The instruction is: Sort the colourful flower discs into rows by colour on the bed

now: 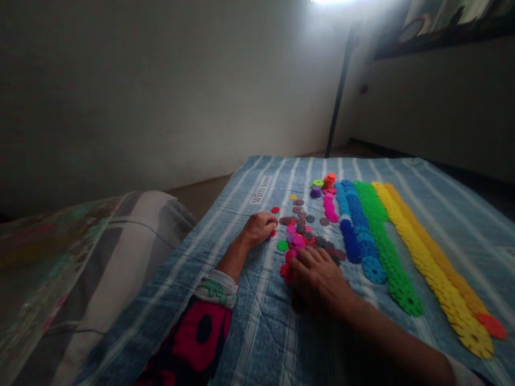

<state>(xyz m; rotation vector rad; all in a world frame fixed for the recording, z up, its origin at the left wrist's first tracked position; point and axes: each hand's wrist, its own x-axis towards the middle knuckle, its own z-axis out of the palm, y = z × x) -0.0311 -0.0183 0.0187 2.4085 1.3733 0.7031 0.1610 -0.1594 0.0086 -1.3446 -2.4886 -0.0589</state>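
Far right: dark pole [339, 96] is standing; white light [332, 1] is glowing near its top. Left: grey-and-white cloth [131, 233] is lying.

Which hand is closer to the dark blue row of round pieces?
The right hand. It is at the mixed pile, just left of the dark blue row. The left hand is farther left, past the pile, near a red piece.
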